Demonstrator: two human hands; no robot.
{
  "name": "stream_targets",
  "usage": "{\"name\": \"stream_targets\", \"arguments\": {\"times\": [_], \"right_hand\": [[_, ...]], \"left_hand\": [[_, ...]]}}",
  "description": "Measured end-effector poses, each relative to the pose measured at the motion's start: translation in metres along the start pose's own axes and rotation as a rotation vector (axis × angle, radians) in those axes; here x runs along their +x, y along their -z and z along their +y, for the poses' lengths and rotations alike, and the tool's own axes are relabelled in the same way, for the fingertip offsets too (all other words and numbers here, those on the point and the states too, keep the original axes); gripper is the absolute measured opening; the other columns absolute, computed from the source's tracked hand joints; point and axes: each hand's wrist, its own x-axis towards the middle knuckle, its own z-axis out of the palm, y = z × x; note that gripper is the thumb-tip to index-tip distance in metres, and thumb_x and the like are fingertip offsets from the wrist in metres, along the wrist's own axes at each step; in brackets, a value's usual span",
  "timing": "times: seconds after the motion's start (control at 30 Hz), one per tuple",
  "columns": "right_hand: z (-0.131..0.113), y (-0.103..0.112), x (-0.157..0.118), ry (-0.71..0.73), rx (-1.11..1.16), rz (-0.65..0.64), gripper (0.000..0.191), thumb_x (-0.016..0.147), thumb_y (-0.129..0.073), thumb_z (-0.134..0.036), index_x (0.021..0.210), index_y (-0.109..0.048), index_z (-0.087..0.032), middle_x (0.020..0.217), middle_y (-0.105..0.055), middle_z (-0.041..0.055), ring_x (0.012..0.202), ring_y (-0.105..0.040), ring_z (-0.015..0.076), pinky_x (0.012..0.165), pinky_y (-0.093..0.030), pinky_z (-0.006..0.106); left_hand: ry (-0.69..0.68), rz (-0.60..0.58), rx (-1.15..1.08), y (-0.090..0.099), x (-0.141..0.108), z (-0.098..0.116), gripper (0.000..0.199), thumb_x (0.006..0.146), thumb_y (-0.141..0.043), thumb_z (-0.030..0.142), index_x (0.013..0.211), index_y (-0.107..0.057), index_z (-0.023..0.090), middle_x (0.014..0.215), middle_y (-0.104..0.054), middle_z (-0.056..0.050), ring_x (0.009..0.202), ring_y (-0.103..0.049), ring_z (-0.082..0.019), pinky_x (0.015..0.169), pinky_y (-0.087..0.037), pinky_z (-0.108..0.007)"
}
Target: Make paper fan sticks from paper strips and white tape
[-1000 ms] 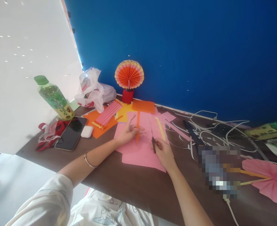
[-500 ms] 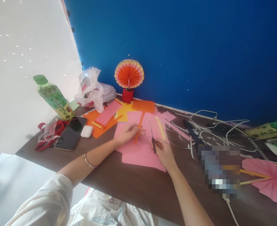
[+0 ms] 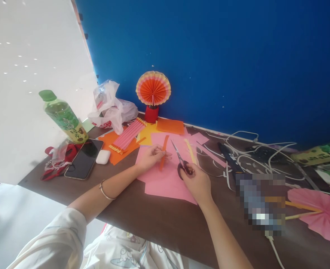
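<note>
Between the fingers of my left hand (image 3: 153, 157) is a narrow orange paper strip (image 3: 165, 145), held upright over pink paper sheets (image 3: 165, 185). My right hand (image 3: 197, 181) has its fingers in the handles of dark-handled scissors (image 3: 179, 155). The blades point away and to the left, close together and a little to the right of the strip, not touching it. A thin yellow paper strip (image 3: 191, 150) lies on the pink sheets behind the scissors. Left of my left hand rests a pleated pink paper piece with yellow ends (image 3: 130, 134), on orange paper (image 3: 109, 144).
A round pleated fan (image 3: 153, 89) stands at the blue wall. On the left are a green bottle (image 3: 65, 119), a phone (image 3: 85, 158), a white case (image 3: 103, 157) and a plastic bag (image 3: 111, 108). White cables (image 3: 254, 158) and a pink fan (image 3: 319, 213) lie on the right.
The scissors have turned in my right hand, their tips swinging left towards the orange strip and the handle loops now showing. My left hand and the strip have barely moved.
</note>
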Motion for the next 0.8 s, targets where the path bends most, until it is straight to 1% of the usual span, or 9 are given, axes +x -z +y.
{"name": "stream_targets", "arguments": {"times": [0.07, 0.17, 0.27, 0.43, 0.5, 0.57, 0.63, 0.7, 0.8], "right_hand": [[-0.003, 0.002, -0.001, 0.015, -0.069, 0.031, 0.032, 0.073, -0.054, -0.052, 0.086, -0.063, -0.024, 0.077, -0.067, 0.0042, 0.071, -0.059, 0.0206, 0.059, -0.038, 0.028], [-0.004, 0.003, -0.001, 0.098, -0.166, 0.086, 0.031, 0.075, -0.052, -0.048, 0.092, -0.064, -0.025, 0.081, -0.068, 0.0042, 0.076, -0.060, 0.0211, 0.061, -0.039, 0.029], [-0.002, 0.002, -0.001, 0.203, -0.279, 0.161, 0.027, 0.077, -0.051, -0.042, 0.093, -0.064, -0.024, 0.083, -0.069, 0.0029, 0.078, -0.060, 0.0202, 0.060, -0.039, 0.028], [0.003, -0.001, -0.003, 0.430, -0.447, 0.266, 0.022, 0.081, -0.049, -0.032, 0.091, -0.063, -0.019, 0.081, -0.068, 0.0045, 0.075, -0.057, 0.0190, 0.060, -0.036, 0.027], [0.005, -0.001, -0.003, 0.517, -0.494, 0.303, 0.021, 0.082, -0.048, -0.029, 0.091, -0.063, -0.017, 0.082, -0.068, 0.0060, 0.073, -0.055, 0.0190, 0.062, -0.036, 0.027], [0.005, 0.001, -0.003, 0.583, -0.524, 0.328, 0.020, 0.083, -0.048, -0.026, 0.091, -0.063, -0.016, 0.085, -0.067, 0.0068, 0.072, -0.053, 0.0188, 0.064, -0.036, 0.028], [0.006, 0.002, -0.003, 0.622, -0.538, 0.341, 0.019, 0.083, -0.048, -0.024, 0.091, -0.063, -0.015, 0.086, -0.067, 0.0068, 0.071, -0.051, 0.0186, 0.065, -0.035, 0.029], [0.007, 0.004, -0.001, 0.639, -0.543, 0.350, 0.018, 0.083, -0.049, -0.024, 0.091, -0.063, -0.015, 0.086, -0.068, 0.0062, 0.071, -0.050, 0.0186, 0.065, -0.035, 0.029], [0.010, 0.006, 0.001, 0.636, -0.530, 0.368, 0.018, 0.082, -0.050, -0.024, 0.092, -0.062, -0.015, 0.088, -0.068, 0.0052, 0.073, -0.050, 0.0189, 0.065, -0.034, 0.029]], "left_hand": [[-0.023, 0.008, 0.009, 0.003, 0.001, -0.001, 0.031, 0.069, -0.069, 0.036, 0.076, -0.049, 0.014, 0.091, -0.068, -0.010, 0.085, -0.066, -0.023, 0.081, -0.049, -0.042], [-0.058, 0.019, -0.010, 0.004, 0.000, 0.000, 0.025, 0.069, -0.070, 0.031, 0.073, -0.053, 0.012, 0.103, -0.064, -0.011, 0.097, -0.061, -0.026, 0.084, -0.047, -0.043], [-0.061, 0.023, -0.087, 0.004, 0.000, 0.002, 0.020, 0.068, -0.070, 0.027, 0.072, -0.057, 0.012, 0.104, -0.063, -0.010, 0.101, -0.058, -0.027, 0.087, -0.045, -0.046], [-0.052, 0.042, -0.062, 0.003, 0.000, 0.001, 0.015, 0.068, -0.070, 0.026, 0.072, -0.062, 0.014, 0.101, -0.064, -0.007, 0.091, -0.061, -0.022, 0.084, -0.046, -0.041], [-0.077, 0.051, 0.026, 0.003, 0.001, 0.000, 0.015, 0.068, -0.070, 0.028, 0.073, -0.064, 0.015, 0.097, -0.065, -0.007, 0.087, -0.061, -0.021, 0.080, -0.047, -0.038], [-0.122, 0.058, 0.180, 0.005, 0.002, 0.000, 0.016, 0.067, -0.070, 0.030, 0.071, -0.067, 0.015, 0.086, -0.066, -0.006, 0.080, -0.060, -0.018, 0.076, -0.047, -0.033], [-0.155, 0.062, 0.342, 0.008, 0.004, 0.001, 0.016, 0.065, -0.071, 0.031, 0.068, -0.068, 0.015, 0.077, -0.066, -0.004, 0.074, -0.059, -0.016, 0.073, -0.046, -0.029], [-0.148, 0.070, 0.429, 0.012, 0.008, 0.004, 0.016, 0.064, -0.071, 0.031, 0.068, -0.068, 0.016, 0.073, -0.066, -0.004, 0.070, -0.059, -0.015, 0.071, -0.045, -0.027], [-0.131, 0.129, 0.346, 0.021, 0.014, 0.010, 0.019, 0.066, -0.070, 0.034, 0.070, -0.067, 0.015, 0.073, -0.067, -0.004, 0.070, -0.061, -0.014, 0.071, -0.046, -0.027]]}}
